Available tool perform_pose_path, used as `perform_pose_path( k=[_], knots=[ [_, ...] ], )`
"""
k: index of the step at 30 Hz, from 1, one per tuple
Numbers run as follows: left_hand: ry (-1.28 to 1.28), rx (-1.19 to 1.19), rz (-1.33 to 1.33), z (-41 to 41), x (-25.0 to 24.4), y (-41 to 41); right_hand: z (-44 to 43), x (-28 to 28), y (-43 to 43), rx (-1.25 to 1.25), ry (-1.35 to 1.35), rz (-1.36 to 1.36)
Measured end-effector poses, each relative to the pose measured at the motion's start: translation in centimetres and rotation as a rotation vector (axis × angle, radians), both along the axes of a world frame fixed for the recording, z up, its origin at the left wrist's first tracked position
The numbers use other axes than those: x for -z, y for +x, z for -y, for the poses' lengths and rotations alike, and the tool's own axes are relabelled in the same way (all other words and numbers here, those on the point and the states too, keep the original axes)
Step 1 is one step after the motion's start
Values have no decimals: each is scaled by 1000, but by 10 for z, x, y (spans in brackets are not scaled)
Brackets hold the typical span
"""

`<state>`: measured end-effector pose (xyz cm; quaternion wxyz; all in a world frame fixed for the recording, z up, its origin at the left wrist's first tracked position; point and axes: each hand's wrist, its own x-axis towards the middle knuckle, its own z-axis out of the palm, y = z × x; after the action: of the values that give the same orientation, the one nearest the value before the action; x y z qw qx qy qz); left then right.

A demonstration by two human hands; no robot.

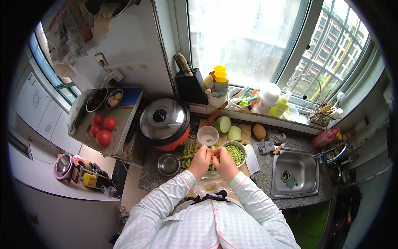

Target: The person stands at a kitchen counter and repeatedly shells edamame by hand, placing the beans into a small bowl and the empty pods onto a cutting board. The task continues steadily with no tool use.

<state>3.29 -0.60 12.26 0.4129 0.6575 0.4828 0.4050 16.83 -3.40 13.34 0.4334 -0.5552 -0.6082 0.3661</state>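
My left hand (200, 162) and my right hand (224, 163) meet fingertip to fingertip over the counter. Pinched between them is a green bean pod, mostly hidden by the fingers. Unshelled green pods (188, 154) lie heaped beside and beneath my left hand. Right of my right hand, a metal bowl (244, 151) holds shelled green beans (235, 153). A white plastic bowl (208, 135) with a little something in its bottom sits just beyond my fingertips. Below my wrists is a crumpled clear plastic bag (209, 185).
Behind the bowls, cut pale-green gourd pieces (234, 133) and a wooden-handled tool (217, 114) rest on a wooden cutting board (246, 132). A lidded electric pot (164, 124) and a steel bowl (168, 164) stand left. To the right are a knife (279, 149) and a sink (298, 170).
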Motion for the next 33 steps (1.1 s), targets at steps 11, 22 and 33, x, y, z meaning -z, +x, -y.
perform_pose_path(
  k=[11,22,33],
  knots=[
    [-85,-44,-248,-19,62,-11,-32,84,43,190,-241,-78],
    [-192,406,-479,16,108,-25,-13,120,68,-115,-170,589],
    [-223,746,-956,60,142,-16,48,170,21,-743,-273,646]
  ],
)
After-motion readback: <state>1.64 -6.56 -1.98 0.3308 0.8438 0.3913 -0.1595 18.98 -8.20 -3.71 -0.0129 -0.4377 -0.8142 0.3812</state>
